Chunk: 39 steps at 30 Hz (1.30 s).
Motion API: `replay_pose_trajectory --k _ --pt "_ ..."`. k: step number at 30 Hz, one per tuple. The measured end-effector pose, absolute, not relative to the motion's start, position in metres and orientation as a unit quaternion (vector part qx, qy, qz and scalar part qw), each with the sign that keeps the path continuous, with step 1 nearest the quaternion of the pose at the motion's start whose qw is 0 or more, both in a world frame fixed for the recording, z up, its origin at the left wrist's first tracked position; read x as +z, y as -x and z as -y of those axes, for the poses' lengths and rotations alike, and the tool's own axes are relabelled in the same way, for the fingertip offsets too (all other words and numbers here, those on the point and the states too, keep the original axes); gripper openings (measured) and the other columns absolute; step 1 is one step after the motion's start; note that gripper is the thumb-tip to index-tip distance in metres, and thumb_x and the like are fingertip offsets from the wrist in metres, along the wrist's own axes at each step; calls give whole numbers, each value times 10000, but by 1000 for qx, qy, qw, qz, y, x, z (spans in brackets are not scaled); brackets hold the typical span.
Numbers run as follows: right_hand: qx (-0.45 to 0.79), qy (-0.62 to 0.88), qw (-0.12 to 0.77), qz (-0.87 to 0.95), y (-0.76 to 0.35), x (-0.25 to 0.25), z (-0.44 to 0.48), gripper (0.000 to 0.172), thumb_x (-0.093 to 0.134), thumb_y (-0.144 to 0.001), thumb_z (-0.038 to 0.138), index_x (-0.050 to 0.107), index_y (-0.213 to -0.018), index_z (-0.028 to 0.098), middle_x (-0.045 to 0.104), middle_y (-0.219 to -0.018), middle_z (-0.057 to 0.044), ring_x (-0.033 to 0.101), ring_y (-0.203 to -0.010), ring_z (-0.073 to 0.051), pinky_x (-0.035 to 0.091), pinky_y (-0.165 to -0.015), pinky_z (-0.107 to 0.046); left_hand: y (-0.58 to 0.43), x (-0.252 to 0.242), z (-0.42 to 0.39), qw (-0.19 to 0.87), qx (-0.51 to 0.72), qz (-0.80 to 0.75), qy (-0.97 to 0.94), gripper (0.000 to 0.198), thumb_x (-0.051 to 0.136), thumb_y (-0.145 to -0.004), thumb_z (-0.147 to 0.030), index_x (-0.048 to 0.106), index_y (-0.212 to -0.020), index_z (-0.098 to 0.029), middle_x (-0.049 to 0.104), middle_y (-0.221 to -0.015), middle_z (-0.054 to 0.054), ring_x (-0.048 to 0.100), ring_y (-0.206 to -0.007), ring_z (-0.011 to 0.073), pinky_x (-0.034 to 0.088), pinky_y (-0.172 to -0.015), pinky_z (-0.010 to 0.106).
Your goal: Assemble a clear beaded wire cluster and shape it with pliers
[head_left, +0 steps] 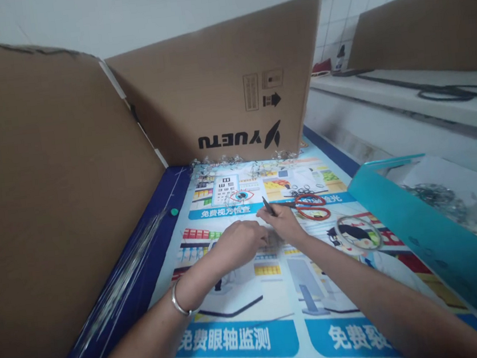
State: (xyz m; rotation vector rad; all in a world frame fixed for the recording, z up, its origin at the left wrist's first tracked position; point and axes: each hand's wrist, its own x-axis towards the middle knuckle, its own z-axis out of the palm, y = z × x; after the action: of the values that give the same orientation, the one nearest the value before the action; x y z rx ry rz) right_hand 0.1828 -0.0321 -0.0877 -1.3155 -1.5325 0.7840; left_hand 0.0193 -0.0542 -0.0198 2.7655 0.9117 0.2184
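While facing upright cardboard (195, 98), working over a printed mat (274, 307), with a teal box (426, 238) to the right; curling the left hand (242, 240), contents not discernible, beside the right hand (286, 226); gripping in the latter, near orange-handled scissors (313, 205), a dark tool (268, 206), above the mat.

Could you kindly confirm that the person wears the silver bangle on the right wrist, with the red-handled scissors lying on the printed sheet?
Not quite: the head view shows the silver bangle on the left wrist; the red-handled scissors do lie on the printed sheet.
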Motion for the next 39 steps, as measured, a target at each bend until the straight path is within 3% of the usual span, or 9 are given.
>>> replay_pose_trajectory --k 8,13,19,23,31,39 --pt "319 536 460 632 -182 -88 32 252 544 -862 375 592 -891 130 599 -843 1 584 -739 -146 488 -670 -315 10 -8 116 114 -19 -255 -960 141 547 -830 -232 610 -722 -168 658 -763 26 617 -718 188 426 -628 273" --pt "310 543 446 640 -182 -85 34 259 542 -861 382 590 -880 129 592 -831 6 577 -716 -141 484 -641 -299 13 -13 146 99 -69 -282 -952 204 615 -795 -354 584 -858 -162 647 -854 56 621 -741 224 445 -593 291" --pt "299 552 427 650 -183 -86 34 267 541 -860 389 588 -849 126 584 -796 15 570 -687 -133 480 -620 -287 7 -28 156 85 -91 -254 -959 45 518 -831 -156 551 -860 -168 633 -840 48 607 -716 213 460 -576 294" --pt "294 551 421 658 -182 -89 33 273 539 -861 393 586 -825 127 577 -764 22 564 -657 -122 475 -599 -274 3 -34 162 69 -129 -248 -958 229 512 -700 -24 547 -896 -136 628 -860 81 605 -723 232 469 -581 308" --pt "283 547 424 664 -182 -91 31 289 532 -863 406 576 -793 129 553 -713 34 538 -600 -104 455 -551 -249 -4 -37 166 46 -188 -264 -945 256 478 -743 -81 557 -986 -87 635 -892 149 622 -730 280 484 -581 350" --pt "310 552 429 644 -182 -81 34 264 528 -865 391 577 -824 134 566 -756 21 552 -656 -120 461 -602 -275 5 1 155 169 -153 -304 -925 222 446 -763 -64 570 -927 -151 670 -905 79 642 -740 230 460 -602 282"
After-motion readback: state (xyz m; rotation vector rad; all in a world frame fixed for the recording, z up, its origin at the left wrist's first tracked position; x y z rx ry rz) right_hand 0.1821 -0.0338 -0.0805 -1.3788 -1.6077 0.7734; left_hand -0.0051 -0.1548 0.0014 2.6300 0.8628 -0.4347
